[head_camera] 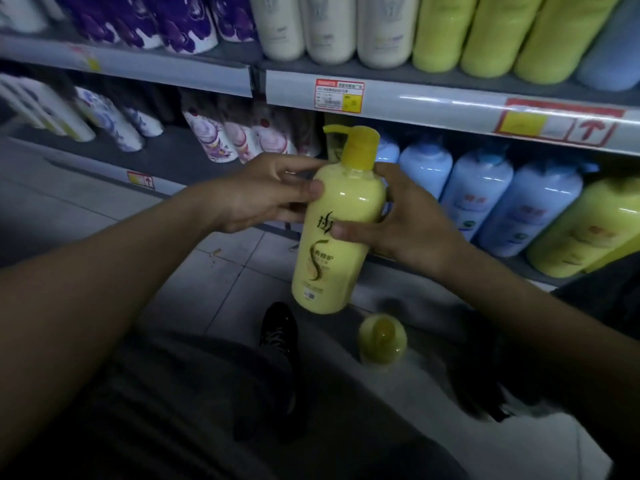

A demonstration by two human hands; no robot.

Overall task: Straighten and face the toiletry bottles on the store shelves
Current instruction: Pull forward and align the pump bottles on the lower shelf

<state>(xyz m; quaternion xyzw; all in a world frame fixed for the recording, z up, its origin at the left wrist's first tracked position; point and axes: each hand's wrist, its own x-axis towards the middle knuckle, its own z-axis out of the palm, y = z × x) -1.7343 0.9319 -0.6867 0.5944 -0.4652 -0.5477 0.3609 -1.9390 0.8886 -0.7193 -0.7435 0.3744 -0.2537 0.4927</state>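
Note:
A yellow pump bottle (341, 230) is held upright in the air in front of the lower shelf, its label facing me. My left hand (263, 195) grips its upper left side, thumb on the shoulder. My right hand (398, 223) grips the right side, thumb across the label. A second yellow bottle (382, 337) stands on the floor just below. Pale blue bottles (485, 192) and yellow-green bottles (585, 230) line the lower shelf to the right.
The upper shelf (433, 98) carries purple-patterned, cream and yellow-green bottles, with a red price tag (338, 95) on its rail. White flowered bottles (221, 140) stand at the lower left. My black shoe (278, 330) rests on the tiled floor.

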